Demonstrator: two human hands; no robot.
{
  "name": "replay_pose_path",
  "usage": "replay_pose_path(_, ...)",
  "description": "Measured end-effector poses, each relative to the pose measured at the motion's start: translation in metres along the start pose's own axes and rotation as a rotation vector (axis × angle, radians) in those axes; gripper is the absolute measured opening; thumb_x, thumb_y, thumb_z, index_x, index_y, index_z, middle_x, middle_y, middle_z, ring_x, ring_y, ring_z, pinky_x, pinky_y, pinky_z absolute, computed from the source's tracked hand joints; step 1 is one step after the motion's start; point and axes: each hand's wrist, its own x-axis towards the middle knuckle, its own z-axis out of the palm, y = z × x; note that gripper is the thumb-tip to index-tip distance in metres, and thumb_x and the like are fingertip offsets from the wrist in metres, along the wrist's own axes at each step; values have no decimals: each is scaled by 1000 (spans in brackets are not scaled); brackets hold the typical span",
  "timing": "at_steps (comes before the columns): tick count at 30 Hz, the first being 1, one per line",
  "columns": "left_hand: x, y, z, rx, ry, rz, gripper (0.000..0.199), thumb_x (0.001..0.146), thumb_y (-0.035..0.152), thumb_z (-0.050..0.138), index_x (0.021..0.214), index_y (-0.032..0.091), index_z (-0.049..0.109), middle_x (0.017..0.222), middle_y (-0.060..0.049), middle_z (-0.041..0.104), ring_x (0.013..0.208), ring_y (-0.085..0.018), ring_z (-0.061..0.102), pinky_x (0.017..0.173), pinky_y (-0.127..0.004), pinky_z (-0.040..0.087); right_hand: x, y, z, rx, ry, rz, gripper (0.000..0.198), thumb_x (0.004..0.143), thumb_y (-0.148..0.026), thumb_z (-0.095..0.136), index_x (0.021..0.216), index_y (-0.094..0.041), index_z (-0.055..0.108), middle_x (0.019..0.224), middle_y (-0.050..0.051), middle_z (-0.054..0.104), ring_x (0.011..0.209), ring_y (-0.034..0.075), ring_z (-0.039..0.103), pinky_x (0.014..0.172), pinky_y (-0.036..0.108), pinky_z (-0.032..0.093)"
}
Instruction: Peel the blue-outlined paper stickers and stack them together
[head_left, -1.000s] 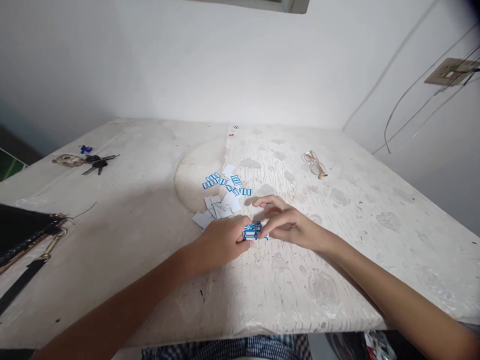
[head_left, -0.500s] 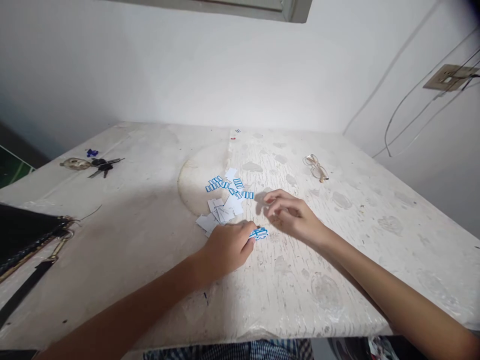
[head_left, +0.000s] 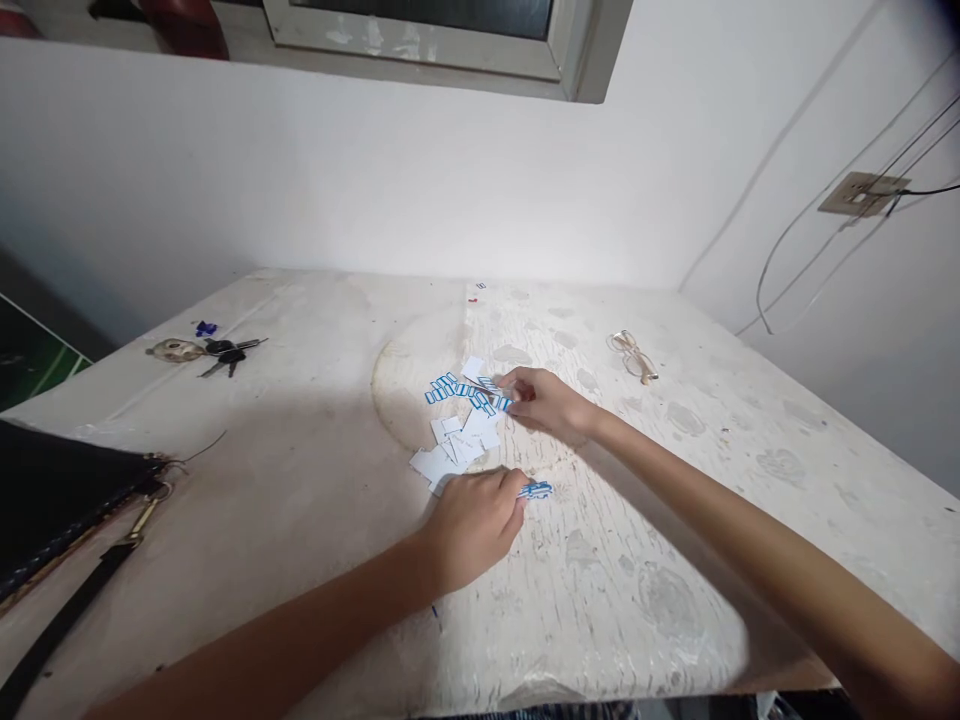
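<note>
My left hand (head_left: 480, 525) is closed around a small stack of blue-outlined paper pieces (head_left: 536, 490), which stick out past its thumb and fingertips. Farther up the table, my right hand (head_left: 544, 398) pinches a blue-outlined paper piece (head_left: 502, 403) at the right end of a loose cluster. The other blue-outlined pieces (head_left: 444, 388) of that cluster lie overlapping to the left of the right hand's fingertips. White paper slips (head_left: 454, 445), some with faint writing, are heaped between the cluster and my left hand.
Eyeglasses (head_left: 634, 357) rest at the right rear of the plastic-covered table (head_left: 300, 560). Keys (head_left: 225, 352) and a small blue-purple item (head_left: 205, 328) lie at the left rear. A black bag (head_left: 67, 500) with a strap occupies the left edge. Wires hang from a wall socket (head_left: 862, 193).
My right hand has moved left onto the cluster, its fingers closing at a blue-outlined piece. My left hand keeps its stack. The camera view has tilted up, showing more of the window.
</note>
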Motion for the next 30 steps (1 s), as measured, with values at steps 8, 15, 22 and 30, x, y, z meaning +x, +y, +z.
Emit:
replay_pose_path(8,2,-3,-5,-72,-62,-73,18,88,29,34,95,21,48,82,0,64,70,-19,60,57,-29,37,-61,-28,-35,426,-275,-45,26,73,-15,62,98,-18,58,73,-1,53,66,11,52,61,26,45)
replay_pose_path(15,2,-7,-14,-185,-154,-1,11,79,27,46,86,19,44,76,2,59,65,-15,55,53,-26,32,-84,-38,-19,161,-414,-94,14,79,-9,54,88,-19,60,72,-2,50,62,9,42,54,23,36)
replay_pose_path(22,1,-8,-5,-151,-85,15,16,85,35,41,87,20,45,78,1,61,67,-16,56,54,-27,33,-87,-41,-9,49,-292,-162,13,79,-5,48,74,-18,51,73,-2,46,60,8,38,51,22,33)
replay_pose_path(30,1,-1,2,-37,-26,12,23,91,22,29,101,20,49,90,-2,64,80,-19,61,60,-29,40,-40,-23,-11,-12,15,-129,12,79,-12,47,86,-17,56,89,5,59,80,16,54,70,29,42)
